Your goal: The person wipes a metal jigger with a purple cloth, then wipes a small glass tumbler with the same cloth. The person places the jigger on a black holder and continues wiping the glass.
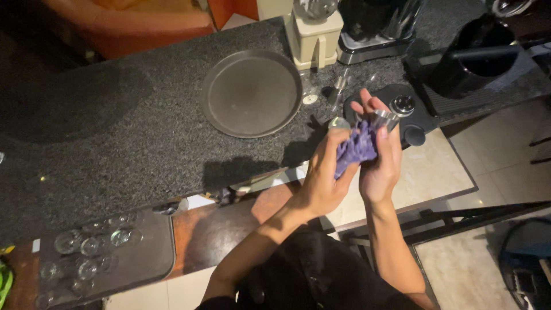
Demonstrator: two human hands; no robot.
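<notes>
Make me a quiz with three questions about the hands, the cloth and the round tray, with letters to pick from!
1. Where is the round tray?
A. on the dark stone counter
B. on the floor
C. in the left hand

2. What colour is the cloth?
A. yellow
B. purple
C. white

3. What is the right hand doing?
A. resting flat on the counter
B. hanging free
C. holding a shiny metal cup

Answers:
1. A, the tray lies flat on the counter, left of the hands.
2. B, the bunched cloth in the left hand looks purple.
3. C, the fingers wrap the metal cup while the cloth presses against it.
</notes>
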